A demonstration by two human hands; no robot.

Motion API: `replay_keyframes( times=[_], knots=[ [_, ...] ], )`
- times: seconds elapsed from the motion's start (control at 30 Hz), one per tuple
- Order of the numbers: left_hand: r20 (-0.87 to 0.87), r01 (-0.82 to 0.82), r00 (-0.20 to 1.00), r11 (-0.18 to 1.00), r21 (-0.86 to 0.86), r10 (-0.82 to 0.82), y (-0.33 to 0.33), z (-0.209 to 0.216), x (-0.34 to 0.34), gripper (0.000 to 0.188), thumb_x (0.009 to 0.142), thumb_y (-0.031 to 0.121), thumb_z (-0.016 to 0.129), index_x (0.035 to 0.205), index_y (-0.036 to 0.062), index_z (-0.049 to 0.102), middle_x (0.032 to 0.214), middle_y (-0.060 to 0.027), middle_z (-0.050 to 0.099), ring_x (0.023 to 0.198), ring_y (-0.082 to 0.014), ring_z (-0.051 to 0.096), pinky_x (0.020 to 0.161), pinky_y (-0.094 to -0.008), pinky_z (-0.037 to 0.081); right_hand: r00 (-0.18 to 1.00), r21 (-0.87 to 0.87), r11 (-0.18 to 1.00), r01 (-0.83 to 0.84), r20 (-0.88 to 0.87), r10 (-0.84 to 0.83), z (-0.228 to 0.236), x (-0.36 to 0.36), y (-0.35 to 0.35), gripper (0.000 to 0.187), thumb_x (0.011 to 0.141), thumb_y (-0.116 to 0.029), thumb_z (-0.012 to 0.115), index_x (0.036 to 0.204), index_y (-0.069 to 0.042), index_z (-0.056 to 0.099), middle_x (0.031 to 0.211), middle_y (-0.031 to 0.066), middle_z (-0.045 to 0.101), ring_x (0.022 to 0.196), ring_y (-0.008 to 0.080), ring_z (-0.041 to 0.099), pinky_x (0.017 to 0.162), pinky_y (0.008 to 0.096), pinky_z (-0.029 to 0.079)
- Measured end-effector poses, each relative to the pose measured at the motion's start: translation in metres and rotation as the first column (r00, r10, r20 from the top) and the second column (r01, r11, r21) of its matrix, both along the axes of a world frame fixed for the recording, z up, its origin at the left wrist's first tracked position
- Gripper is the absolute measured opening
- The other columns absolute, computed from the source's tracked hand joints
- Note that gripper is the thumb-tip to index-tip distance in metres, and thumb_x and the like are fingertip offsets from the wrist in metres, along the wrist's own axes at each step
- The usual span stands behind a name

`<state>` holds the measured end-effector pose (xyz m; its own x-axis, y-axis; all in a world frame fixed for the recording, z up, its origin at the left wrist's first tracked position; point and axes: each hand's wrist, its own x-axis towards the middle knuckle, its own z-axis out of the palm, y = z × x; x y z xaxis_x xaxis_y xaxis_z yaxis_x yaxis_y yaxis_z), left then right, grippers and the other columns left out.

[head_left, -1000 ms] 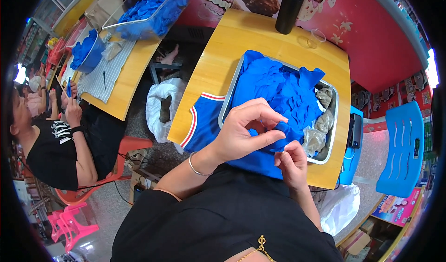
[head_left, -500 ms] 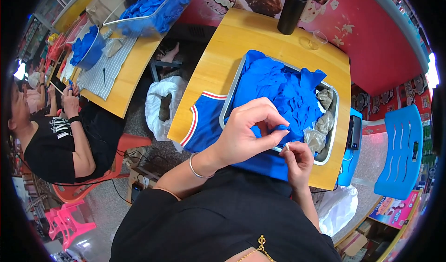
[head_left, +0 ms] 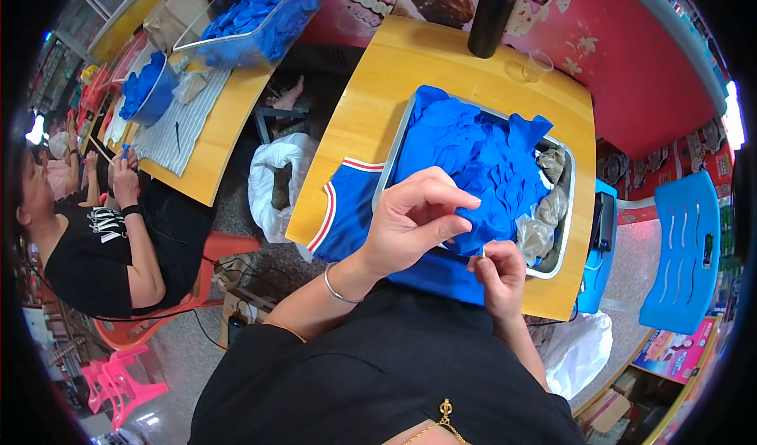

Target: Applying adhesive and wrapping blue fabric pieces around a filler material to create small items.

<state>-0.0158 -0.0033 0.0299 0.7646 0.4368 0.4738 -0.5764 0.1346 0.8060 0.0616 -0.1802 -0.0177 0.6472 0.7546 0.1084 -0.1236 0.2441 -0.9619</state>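
My left hand [head_left: 414, 220], with a silver bangle at its wrist, hovers over the near edge of a metal tray [head_left: 569, 208]. Its thumb and forefinger close on what looks like a small blue fabric piece [head_left: 467, 215], hard to separate from the blue behind it. Just right of it and lower, my right hand [head_left: 503, 275] is curled in a pinch. A small pale tip [head_left: 484, 252] shows at its fingers; the rest is hidden. Many thin blue fabric pieces [head_left: 465, 145] fill the tray. Clear bags of greyish-brown stuff [head_left: 552, 206] lie along its right side.
The tray stands on a wooden table [head_left: 371, 90] with a black bottle [head_left: 494, 15] and a clear cup [head_left: 538, 65]. A blue garment with striped trim [head_left: 347, 208] lies left. Blue chair [head_left: 680, 252] at right. Leftward, another person [head_left: 102, 248] sits by a blue-filled clear bin [head_left: 252, 31].
My left hand has shifted slightly left, its thumb and forefinger a little farther apart. The right hand has moved slightly left. The person at left has moved their hands a little.
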Motion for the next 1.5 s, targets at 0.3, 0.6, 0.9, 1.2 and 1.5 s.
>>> replay_keyframes(
  times=[0.3,0.6,0.9,1.2,1.5],
  knots=[
    [-0.046,0.086,0.995,0.996,-0.017,-0.087,0.004,0.003,0.001,0.015,0.077,-0.006,0.068,0.09,-0.0001,0.067,0.083,-0.0036,0.055,0.072,-0.007,0.053,0.054,-0.0169,0.042,0.97,0.047,0.998,0.049,0.238,-0.059,0.002,0.005,0.007,0.015,0.086,0.006,0.054,0.098,-0.002,0.053,0.083,0.0077,0.053,0.068,0.0127,0.056,0.057,0.0218,0.042],
    [-0.1,0.041,0.995,0.993,0.107,-0.03,0.004,0.003,0.002,0.011,0.074,-0.006,0.068,0.084,0.0002,0.067,0.082,-0.0032,0.055,0.067,-0.0054,0.052,0.054,-0.0164,0.04,0.899,0.005,0.989,0.145,0.416,-0.134,-0.004,0.01,0.004,0.013,0.083,0.008,0.058,0.094,0.002,0.061,0.081,0.01,0.063,0.071,0.0167,0.063,0.064,0.025,0.048],
    [-0.145,-0.011,0.989,0.997,0.076,0.022,-0.008,0.002,0.004,0.006,0.075,-0.004,0.067,0.078,0.0006,0.065,0.077,-0.0004,0.053,0.062,-0.0019,0.048,0.05,-0.0155,0.036,0.919,0.05,0.973,-0.224,-0.32,0.229,-0.004,0.005,-0.004,0.009,0.089,0.0,0.055,0.097,0.0,0.058,0.082,0.0077,0.062,0.07,0.0127,0.06,0.058,0.0218,0.044],
    [-0.219,-0.052,0.973,0.994,0.1,0.073,-0.01,-0.002,0.003,0.007,0.075,-0.003,0.067,0.075,0.0026,0.062,0.073,0.0016,0.052,0.058,0.0002,0.045,0.047,-0.0155,0.032,0.992,0.018,0.993,0.117,0.053,-0.118,-0.006,-0.009,0.005,0.012,0.086,0.003,0.058,0.098,0.001,0.059,0.083,0.008,0.061,0.071,0.0106,0.058,0.062,0.0218,0.045],
    [-0.268,-0.057,0.96,0.993,0.102,0.082,-0.007,0.001,-0.001,0.012,0.079,0.005,0.068,0.09,0.0032,0.063,0.084,-0.0012,0.054,0.063,-0.0026,0.049,0.05,-0.0152,0.038,0.935,-0.093,0.97,0.226,0.301,-0.189,0.007,-0.003,0.01,0.012,0.087,0.002,0.056,0.098,0.001,0.06,0.08,0.0077,0.062,0.068,0.0092,0.055,0.06,0.0211,0.042]
  ],
)
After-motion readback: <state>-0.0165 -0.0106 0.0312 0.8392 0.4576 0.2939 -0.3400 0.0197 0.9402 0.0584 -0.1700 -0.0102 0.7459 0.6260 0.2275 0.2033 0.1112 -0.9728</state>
